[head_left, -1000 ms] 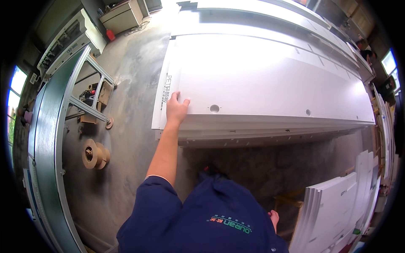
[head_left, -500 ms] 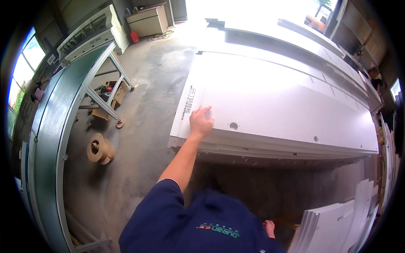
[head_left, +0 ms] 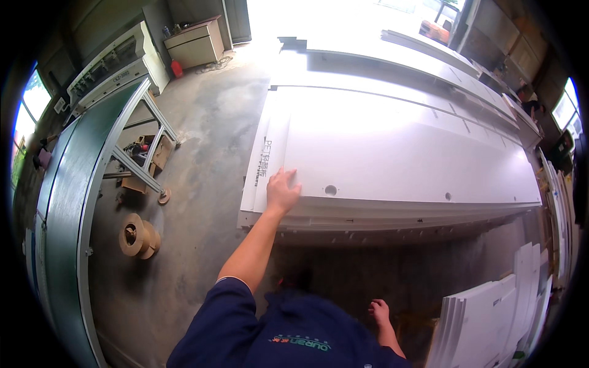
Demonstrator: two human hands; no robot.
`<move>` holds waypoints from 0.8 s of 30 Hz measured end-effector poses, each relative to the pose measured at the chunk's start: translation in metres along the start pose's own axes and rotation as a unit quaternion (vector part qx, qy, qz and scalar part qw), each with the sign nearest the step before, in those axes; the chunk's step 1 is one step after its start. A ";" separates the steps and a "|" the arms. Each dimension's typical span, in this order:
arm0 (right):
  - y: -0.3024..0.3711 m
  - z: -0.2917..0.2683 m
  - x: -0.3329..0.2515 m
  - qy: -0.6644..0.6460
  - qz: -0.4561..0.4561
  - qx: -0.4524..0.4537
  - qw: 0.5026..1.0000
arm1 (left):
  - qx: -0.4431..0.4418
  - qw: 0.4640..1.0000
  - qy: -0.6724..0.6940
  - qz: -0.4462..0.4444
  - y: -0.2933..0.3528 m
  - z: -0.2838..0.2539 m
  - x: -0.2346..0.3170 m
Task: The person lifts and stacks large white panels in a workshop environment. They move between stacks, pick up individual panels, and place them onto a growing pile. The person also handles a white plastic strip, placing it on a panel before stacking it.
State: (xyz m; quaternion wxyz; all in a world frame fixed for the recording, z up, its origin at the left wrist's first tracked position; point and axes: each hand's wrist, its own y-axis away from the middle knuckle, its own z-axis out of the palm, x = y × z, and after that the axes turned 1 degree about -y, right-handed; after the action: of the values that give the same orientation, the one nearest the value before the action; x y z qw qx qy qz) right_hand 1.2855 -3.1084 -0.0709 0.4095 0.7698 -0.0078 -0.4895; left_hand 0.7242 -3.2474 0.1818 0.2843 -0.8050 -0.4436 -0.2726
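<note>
White panel (head_left: pixel 392 147): left hand (head_left: pixel 283 193) on its near-left corner; pinching or not, cannot tell.
Right hand (head_left: pixel 380 311): loosely open, now farther out from the navy shirt (head_left: pixel 294 334).
Contact: 1 hand only.

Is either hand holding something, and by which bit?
The left hand rests at the near left corner of the top white panel; whether it grips can't be told. The right hand holds nothing visible.

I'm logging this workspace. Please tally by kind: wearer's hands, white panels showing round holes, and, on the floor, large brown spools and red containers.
Wearer's hands: 2 (left hand, right hand)
White panel showing round holes: 1
Large brown spool: 1
Red container: 1
Total: 5
</note>
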 end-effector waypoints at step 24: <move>0.040 0.026 -0.106 0.008 0.078 0.139 0.987 | -0.067 0.976 0.193 -0.075 -0.046 -0.010 -0.044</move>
State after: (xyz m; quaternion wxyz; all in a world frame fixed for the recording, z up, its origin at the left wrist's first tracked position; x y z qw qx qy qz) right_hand 1.2258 -3.1073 0.0289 0.3356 0.8203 -0.1322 -0.4439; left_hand 0.6622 -3.2584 0.1684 0.2886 -0.7188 -0.4204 -0.4725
